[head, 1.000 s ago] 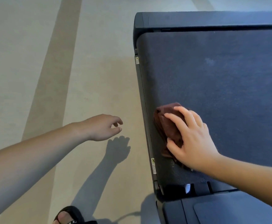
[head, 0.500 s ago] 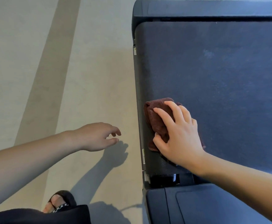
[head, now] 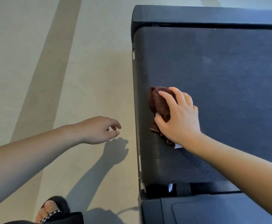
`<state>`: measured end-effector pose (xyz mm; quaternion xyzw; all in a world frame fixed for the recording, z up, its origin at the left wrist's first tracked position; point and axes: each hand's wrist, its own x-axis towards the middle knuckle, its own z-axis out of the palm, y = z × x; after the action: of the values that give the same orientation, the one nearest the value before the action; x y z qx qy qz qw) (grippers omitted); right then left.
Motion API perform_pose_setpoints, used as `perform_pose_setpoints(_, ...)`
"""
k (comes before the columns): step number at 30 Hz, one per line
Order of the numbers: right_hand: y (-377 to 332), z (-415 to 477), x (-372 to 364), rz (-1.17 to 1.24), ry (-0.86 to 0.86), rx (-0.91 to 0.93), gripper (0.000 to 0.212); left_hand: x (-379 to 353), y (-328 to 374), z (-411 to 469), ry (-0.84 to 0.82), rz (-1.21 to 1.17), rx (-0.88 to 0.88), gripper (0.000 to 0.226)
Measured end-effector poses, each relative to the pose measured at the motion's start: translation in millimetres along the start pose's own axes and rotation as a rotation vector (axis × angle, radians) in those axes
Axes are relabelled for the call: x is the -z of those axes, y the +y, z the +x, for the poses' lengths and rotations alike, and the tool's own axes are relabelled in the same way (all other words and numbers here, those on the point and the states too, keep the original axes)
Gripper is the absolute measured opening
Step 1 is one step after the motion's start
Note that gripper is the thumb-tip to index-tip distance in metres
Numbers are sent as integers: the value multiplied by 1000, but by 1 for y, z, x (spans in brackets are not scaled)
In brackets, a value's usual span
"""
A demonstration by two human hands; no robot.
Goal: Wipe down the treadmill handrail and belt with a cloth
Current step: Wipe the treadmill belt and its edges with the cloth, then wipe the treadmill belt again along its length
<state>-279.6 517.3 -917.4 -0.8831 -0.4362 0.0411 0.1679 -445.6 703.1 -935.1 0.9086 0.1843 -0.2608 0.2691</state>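
The right hand lies on top of a bunched dark brown cloth, its fingers bent over the far side and its thumb tucked against the near side, so it grips the cloth and holds it down on the treadmill belt. The cloth sits close to the belt's left edge, about halfway along its visible length. Much of the cloth is covered by the palm, and only its left part and a ragged strip below the thumb show. A small pale patch peeks out beside the wrist, and what it is cannot be made out. The belt runs off the right edge of the view, so its right side is unseen. The dark end cap at the far end and the cover at the near end are likewise cut off. Two small labels on the left side rail are too small to read. The left hand hangs over the pale floor, well apart from the treadmill, with its fingers loosely curled and nothing in them. Its shadow falls on the floor below it. At the bottom edge a foot in a dark sandal is partly hidden by dark clothing.
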Motion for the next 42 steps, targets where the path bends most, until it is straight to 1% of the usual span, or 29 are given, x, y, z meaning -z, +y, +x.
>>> perform_pose_setpoints(4, -1, 2, -6, 9, 37, -7, 59, 2, -10, -10, 12, 3, 28, 33)
perform_pose_setpoints(8, -3, 17, -6, 43, 45, 49, 53, 8, -27, -27, 26, 52, 75, 34)
perform_pose_setpoints(11, -11, 36, -9, 35, 13, 128, 51, 16, -46, -42, 85, 59, 110, 34)
perform_pose_setpoints(14, -20, 52, -10, 46, -9, 164, 48, 24, -65, -45, 155, 12, 137, 35)
perform_pose_setpoints(16, -28, 63, -9, 23, -15, 170, 48, 32, -74, -38, 176, 2, 143, 37)
perform_pose_setpoints(18, -37, 73, -6, -24, -31, 172, 49, 47, -79, -30, 160, 40, 167, 39)
perform_pose_setpoints(21, -66, 79, 10, -5, -78, 80, 48, 82, -77, -36, 186, 77, 202, 41)
perform_pose_setpoints(24, -116, 70, 35, 85, -152, -55, 45, 112, -67, -79, 271, -10, 196, 40)
perform_pose_setpoints(28, -208, 57, 88, 223, -249, -136, 46, 149, -64, -176, 250, -104, 233, 41)
perform_pose_setpoints(33, -327, 45, 181, 369, -315, -178, 42, 213, -59, -316, 272, -240, 337, 42)
perform_pose_setpoints(38, -446, 48, 306, 416, -384, -212, 44, 319, -40, -459, 346, -375, 456, 40)
perform_pose_setpoints(42, -525, 50, 398, 424, -428, -156, 44, 401, -18, -548, 334, -420, 441, 40)
